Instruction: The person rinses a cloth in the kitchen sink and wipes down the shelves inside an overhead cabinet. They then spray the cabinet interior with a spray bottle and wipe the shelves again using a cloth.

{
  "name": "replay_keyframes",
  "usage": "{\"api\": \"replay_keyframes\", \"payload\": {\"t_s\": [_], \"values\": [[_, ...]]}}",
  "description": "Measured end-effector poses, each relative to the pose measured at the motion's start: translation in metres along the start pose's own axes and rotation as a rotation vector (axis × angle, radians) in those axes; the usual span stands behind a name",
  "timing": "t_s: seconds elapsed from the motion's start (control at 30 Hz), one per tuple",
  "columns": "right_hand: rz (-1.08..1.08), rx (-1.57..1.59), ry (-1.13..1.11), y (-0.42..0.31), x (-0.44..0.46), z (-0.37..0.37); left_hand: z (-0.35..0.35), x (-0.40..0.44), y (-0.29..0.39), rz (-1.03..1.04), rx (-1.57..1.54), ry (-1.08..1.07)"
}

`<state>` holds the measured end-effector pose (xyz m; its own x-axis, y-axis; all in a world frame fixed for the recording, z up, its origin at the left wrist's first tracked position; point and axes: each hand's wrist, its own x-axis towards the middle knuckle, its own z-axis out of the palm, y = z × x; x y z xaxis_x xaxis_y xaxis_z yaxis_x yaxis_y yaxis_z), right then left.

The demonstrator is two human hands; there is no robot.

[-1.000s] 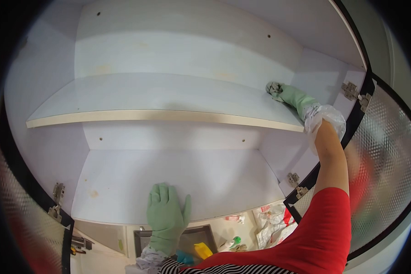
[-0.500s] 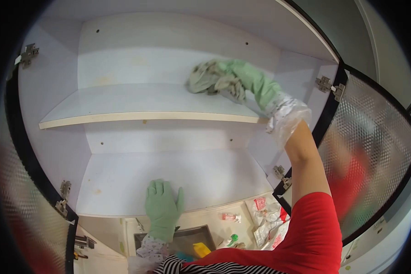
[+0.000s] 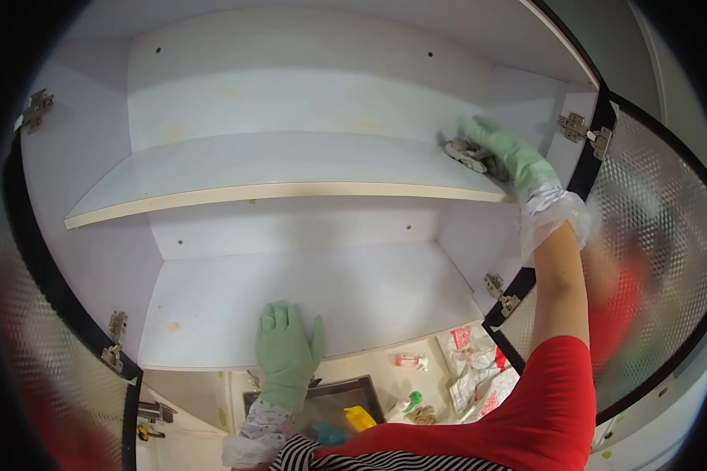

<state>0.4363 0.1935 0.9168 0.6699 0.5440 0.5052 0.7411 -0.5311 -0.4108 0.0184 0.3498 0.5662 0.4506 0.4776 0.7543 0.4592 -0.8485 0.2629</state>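
My right hand (image 3: pixel 501 147), in a green rubber glove with a clear plastic cuff, presses a crumpled grey cloth (image 3: pixel 473 157) on the right end of the upper shelf (image 3: pixel 275 169). The fingers are bent over the cloth and slightly blurred. My left hand (image 3: pixel 285 349), in a matching green glove, lies palm down near the front edge of the cabinet floor (image 3: pixel 306 298), its thumb spread and nothing in it. Faint yellowish stains mark the cabinet's back wall (image 3: pixel 275 94) and floor.
Glass-panelled doors stand open at the left (image 3: pixel 51 337) and right (image 3: pixel 652 235), on metal hinges. Below are a sink (image 3: pixel 353 392) with a yellow item (image 3: pixel 359 418), a green-capped bottle (image 3: pixel 408 402), a small pinkish-labelled item (image 3: pixel 411 361) and white-and-red plastic bags (image 3: pixel 479 369).
My right hand has moved the cloth rightward along the upper shelf, from right of the middle to its right end. My left hand stays on the cabinet floor while the view shifts slightly.
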Motion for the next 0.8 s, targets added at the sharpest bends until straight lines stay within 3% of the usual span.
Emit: {"api": "replay_keyframes", "payload": {"t_s": [0.03,0.13,0.33,0.43,0.53,0.63,0.8], "values": [[-0.098,-0.111,-0.124,-0.007,-0.011,0.004,0.001,0.002,0.001,0.009,0.005,0.014],[-0.055,-0.105,-0.324,-0.004,-0.009,0.016,-0.001,0.000,-0.001,0.013,0.024,0.036],[0.079,-0.385,-0.183,-0.012,-0.022,0.013,0.002,0.000,-0.002,0.011,0.002,0.008],[0.002,-0.466,-0.081,-0.007,-0.041,0.012,0.001,0.001,-0.001,0.003,0.001,-0.014],[0.185,-0.354,-0.181,-0.074,-0.084,0.008,0.002,-0.001,0.000,0.005,0.031,-0.020],[-0.216,-0.167,-0.071,-0.125,-0.108,0.046,0.003,-0.004,0.003,0.000,0.063,-0.027],[-0.416,0.071,-0.269,-0.242,-0.143,0.074,0.001,-0.005,0.005,0.016,0.019,0.018]]}}
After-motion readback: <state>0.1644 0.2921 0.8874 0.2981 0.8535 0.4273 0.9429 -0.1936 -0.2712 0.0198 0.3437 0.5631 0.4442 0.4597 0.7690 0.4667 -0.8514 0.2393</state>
